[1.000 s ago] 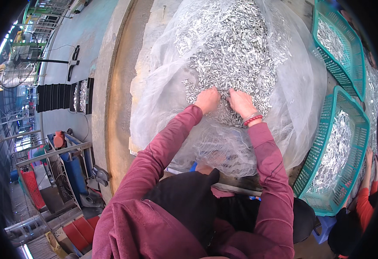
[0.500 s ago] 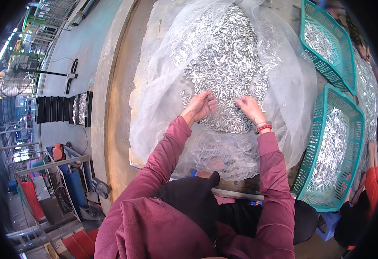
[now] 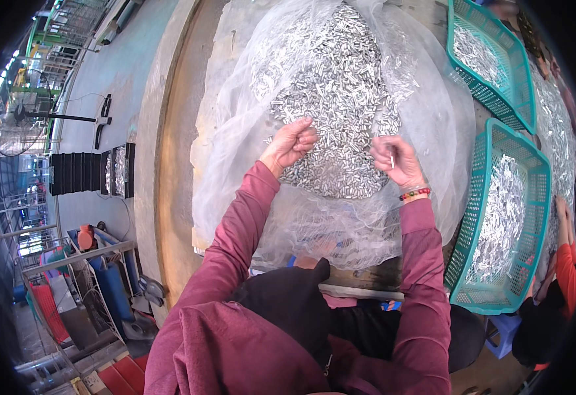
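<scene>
A broad pile of small silvery metal pieces (image 3: 340,85), short and rod-like, lies on a sheet of translucent white netting (image 3: 347,227). Over the left part of the pile my left hand (image 3: 290,143) hangs with its fingers curled closed; whatever is inside them is hidden. My right hand (image 3: 398,160), a beaded bracelet at its wrist, is above the pile's right edge. Its fingers are bent in, and one small light metal piece shows against them. The two hands are apart, with the near part of the pile between them.
Two green plastic baskets (image 3: 459,253) holding silvery pieces stand to the right. Beyond them another person's arm in an orange sleeve (image 3: 568,270) reaches toward more pieces. A wooden edge (image 3: 176,164) runs along the left; a fan (image 3: 18,131) and black crates (image 3: 77,172) stand beyond it.
My hands have moved farther apart. The right has shifted right and turned, so a small metal piece now shows at its fingers; the left has moved slightly up and left, still closed.
</scene>
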`<state>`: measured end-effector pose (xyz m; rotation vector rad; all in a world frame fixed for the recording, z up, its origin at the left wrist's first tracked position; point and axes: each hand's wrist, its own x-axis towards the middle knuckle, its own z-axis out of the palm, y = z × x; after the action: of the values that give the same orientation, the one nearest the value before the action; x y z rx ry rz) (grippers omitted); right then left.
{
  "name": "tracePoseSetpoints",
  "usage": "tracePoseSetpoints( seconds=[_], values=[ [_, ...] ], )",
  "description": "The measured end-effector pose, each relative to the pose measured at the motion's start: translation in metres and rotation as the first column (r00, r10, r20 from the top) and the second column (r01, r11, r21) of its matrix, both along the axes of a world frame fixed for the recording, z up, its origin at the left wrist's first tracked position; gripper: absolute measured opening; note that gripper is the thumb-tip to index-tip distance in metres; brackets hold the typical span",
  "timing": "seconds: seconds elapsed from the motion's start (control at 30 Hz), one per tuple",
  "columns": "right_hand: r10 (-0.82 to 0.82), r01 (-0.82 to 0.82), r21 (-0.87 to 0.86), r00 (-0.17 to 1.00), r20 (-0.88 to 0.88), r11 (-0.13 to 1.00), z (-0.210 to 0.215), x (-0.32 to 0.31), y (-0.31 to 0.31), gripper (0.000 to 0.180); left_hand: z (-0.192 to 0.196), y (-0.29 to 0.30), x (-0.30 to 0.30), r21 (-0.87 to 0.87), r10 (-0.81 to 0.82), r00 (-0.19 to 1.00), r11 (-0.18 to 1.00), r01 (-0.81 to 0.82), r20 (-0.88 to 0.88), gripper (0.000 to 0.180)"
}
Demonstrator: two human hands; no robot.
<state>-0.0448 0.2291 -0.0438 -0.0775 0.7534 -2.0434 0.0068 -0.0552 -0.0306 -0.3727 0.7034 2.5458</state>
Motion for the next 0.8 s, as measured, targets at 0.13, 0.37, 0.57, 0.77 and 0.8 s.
tracePoseSetpoints(
  seconds=[0.13,0.37,0.57,0.77,0.8],
  values=[
    [-0.177,0.198,-0.283,0.979,0.097,0.939,-0.001,-0.001,0.006,0.022,0.012,-0.009,-0.001,0.021,0.086,0.993,0.996,-0.085,-0.086,0.022],
    [-0.229,0.224,0.204,0.973,0.002,0.953,-0.009,-0.008,-0.010,0.020,0.017,-0.005,0.014,0.273,0.223,0.969,0.944,-0.187,-0.109,0.026],
    [0.448,0.620,0.650,0.476,-0.757,0.440,-0.037,0.005,-0.050,0.021,0.000,-0.009,0.016,0.443,0.264,0.937,0.885,-0.142,-0.228,0.047],
    [0.615,0.717,0.652,0.404,-0.677,0.246,-0.053,0.017,-0.059,0.010,-0.007,-0.014,0.013,0.120,0.203,0.976,0.974,-0.192,-0.081,0.035],
    [0.477,0.694,0.646,0.472,-0.742,0.319,-0.050,0.014,-0.059,0.010,-0.009,-0.014,0.011,0.032,0.190,0.979,0.982,-0.188,-0.078,0.034]
  ],
)
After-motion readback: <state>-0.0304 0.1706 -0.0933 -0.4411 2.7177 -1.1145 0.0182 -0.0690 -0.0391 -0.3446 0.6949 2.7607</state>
